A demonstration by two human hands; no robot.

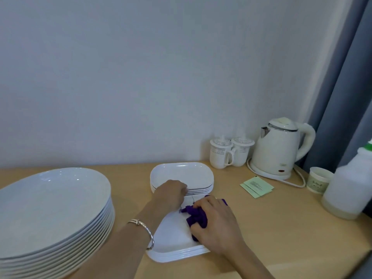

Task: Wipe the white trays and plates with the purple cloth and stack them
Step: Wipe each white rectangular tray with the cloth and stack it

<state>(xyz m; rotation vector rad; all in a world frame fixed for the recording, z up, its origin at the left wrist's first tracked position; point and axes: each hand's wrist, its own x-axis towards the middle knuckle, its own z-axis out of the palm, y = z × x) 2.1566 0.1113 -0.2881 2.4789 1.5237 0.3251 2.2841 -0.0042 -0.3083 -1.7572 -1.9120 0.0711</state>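
Wooden counter (pixel 261 228) runs along a pale wall, with a grey curtain (pixel 346 97) at the right edge.

At the left we find a tall stack of round white plates (pixel 54 198). At centre we find two stacks of white rectangular trays. The far tray stack (pixel 181 174) sits toward the wall and the near tray stack (pixel 173 244) lies just in front of it.

The left hand (pixel 171 193), with a bracelet (pixel 143 228) on its wrist, curls its fingers over the far edge of the near tray stack and holds it. Its knuckles are close against the front rim of the far tray stack.

The right hand (pixel 213 222) grips the bunched purple cloth (pixel 196 216) and presses it onto the top tray of the near stack, toward its right side.

To the right we note two lidded mugs (pixel 219 154), a white kettle (pixel 279 150) on its base, green sachets (pixel 256 186), a paper cup (pixel 319 182) and a translucent plastic jug (pixel 348 190).
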